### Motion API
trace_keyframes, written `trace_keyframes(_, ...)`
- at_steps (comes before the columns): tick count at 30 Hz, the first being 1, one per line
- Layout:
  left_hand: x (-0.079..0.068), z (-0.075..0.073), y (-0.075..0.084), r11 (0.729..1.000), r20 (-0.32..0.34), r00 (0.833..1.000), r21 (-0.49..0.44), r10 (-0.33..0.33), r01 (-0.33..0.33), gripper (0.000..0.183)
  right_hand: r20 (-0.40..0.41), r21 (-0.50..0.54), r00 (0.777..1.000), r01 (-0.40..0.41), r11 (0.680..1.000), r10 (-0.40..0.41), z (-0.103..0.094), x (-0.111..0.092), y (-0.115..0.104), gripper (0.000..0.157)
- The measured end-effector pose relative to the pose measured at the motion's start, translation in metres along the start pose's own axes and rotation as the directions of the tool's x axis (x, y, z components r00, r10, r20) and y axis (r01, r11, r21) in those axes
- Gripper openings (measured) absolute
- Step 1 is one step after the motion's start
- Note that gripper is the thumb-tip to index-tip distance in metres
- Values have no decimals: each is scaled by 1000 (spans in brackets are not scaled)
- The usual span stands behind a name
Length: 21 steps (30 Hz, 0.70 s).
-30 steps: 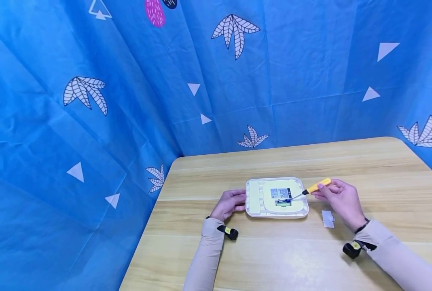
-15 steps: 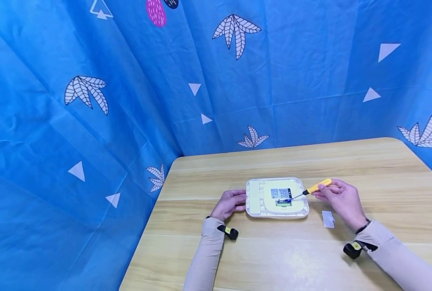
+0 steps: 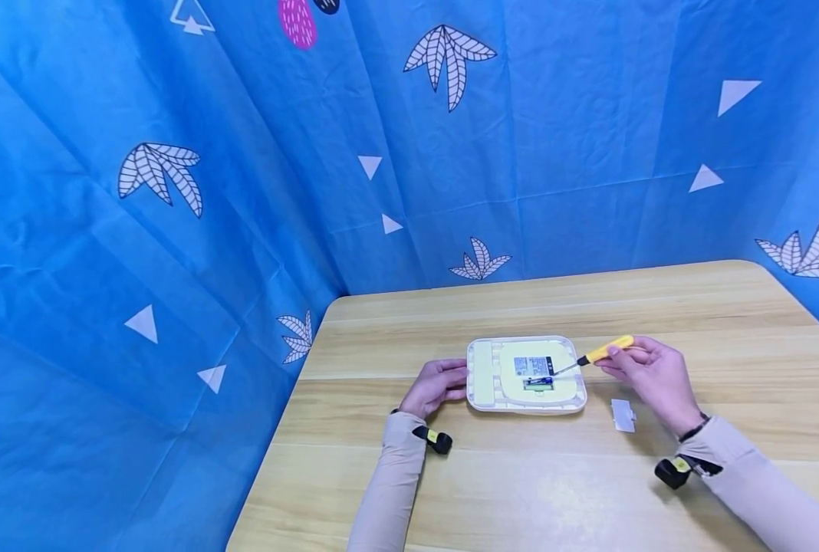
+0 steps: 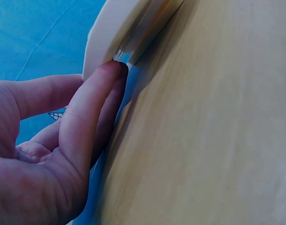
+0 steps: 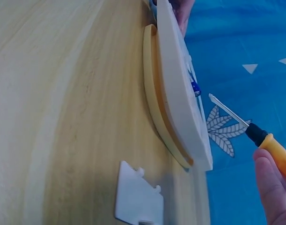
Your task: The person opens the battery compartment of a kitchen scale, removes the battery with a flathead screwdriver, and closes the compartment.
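Observation:
A white flat device, like a kitchen scale lying upside down, rests on the table with its battery compartment uncovered. A blue battery juts slightly above its underside in the right wrist view. My left hand holds the device's left edge, thumb and fingers pinching its rim. My right hand grips a yellow-handled screwdriver, its shaft angled down leftward toward the battery. In the right wrist view, the screwdriver's metal tip stands a little apart from the battery.
A small white battery cover with little tabs lies on the wooden table, right of the device and near my right hand. Blue patterned cloth hangs behind the table and along its left side.
The right hand has shifted slightly right, drawing the screwdriver's tip back a little from the battery. The left hand and the device stay put.

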State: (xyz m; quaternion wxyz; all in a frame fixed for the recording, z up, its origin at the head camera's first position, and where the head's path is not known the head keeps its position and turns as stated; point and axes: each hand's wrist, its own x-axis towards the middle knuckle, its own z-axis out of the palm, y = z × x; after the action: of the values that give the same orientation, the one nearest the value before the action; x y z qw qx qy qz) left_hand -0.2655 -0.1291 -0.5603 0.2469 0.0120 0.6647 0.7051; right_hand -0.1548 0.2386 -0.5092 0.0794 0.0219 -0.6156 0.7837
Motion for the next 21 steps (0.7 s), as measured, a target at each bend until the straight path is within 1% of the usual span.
trace_keyframes(2, 0, 0, 0, 1000, 2, 1000, 2, 1, -1, 42, 7, 15, 1000, 7, 1000, -7, 0, 0, -2, 17)
trace_keyframes(3, 0, 0, 0, 1000, 2, 1000, 4, 2, -2, 42, 9, 5, 1000, 13, 1000, -14, 1, 0, -3, 17)
trace_keyframes(4, 0, 0, 0, 1000, 2, 1000, 4, 1, -1, 42, 12, -22, 1000, 22, 1000, -22, 2, -1, -4, 19)
trace_keyframes(6, 0, 0, 0, 1000, 2, 1000, 4, -1, 1, 42, 14, -132, 999, 45, 990, -44, 4, -2, -7, 23)
trace_keyframes(7, 0, 0, 0, 1000, 2, 1000, 5, -1, 1, 42, 15, -200, 998, 60, 978, -58, 5, -2, -7, 26)
trace_keyframes(8, 0, 0, 0, 1000, 1, 1000, 5, 0, 0, 42, 17, -274, 997, 76, 959, -74, 7, -3, -9, 29)
trace_keyframes(9, -1, 0, 0, 1000, 1, 1000, 7, 2, -2, 42, 23, -346, 995, 95, 933, -93, 8, -3, -9, 32)
trace_keyframes(11, -1, 0, 0, 1000, 1, 1000, 9, 4, -4, 42, 32, -456, 992, 125, 881, -124, 11, -4, -11, 35)
trace_keyframes(14, -1, 1, 0, 1000, 0, 1000, 8, 5, -5, 42, 57, -522, 986, 165, 837, -159, 15, -5, -11, 34)
trace_keyframes(21, -2, 2, 1, 1000, -12, 1000, 10, 0, 0, 43, 98, -573, 977, 211, 792, -189, 20, -7, -9, 27)
